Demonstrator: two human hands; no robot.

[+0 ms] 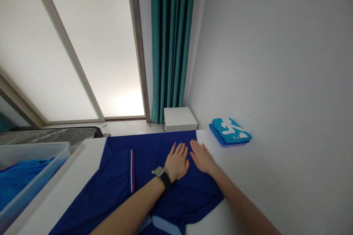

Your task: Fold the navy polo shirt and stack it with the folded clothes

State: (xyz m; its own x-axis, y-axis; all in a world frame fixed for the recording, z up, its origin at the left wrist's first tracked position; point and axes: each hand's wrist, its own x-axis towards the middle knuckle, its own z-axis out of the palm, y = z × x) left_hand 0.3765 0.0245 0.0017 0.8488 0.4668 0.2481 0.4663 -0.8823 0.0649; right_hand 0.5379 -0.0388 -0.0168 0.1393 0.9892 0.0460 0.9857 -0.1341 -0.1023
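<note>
A dark blue shirt (138, 180) with a red and white stripe on its sleeve lies spread on a white table (248, 176). My left hand (177, 163), with a watch on its wrist, lies flat on the shirt, fingers stretched out. My right hand (202, 158) lies flat beside it, near the shirt's far right edge, fingers also out. The two hands almost touch. Neither holds anything.
A folded stack of light blue and white cloth (230, 131) sits on the table by the wall at the right. A clear plastic bin (30, 176) with blue cloth stands at the left. Beyond the table are a white box (179, 118), a teal curtain (171, 44) and frosted sliding doors.
</note>
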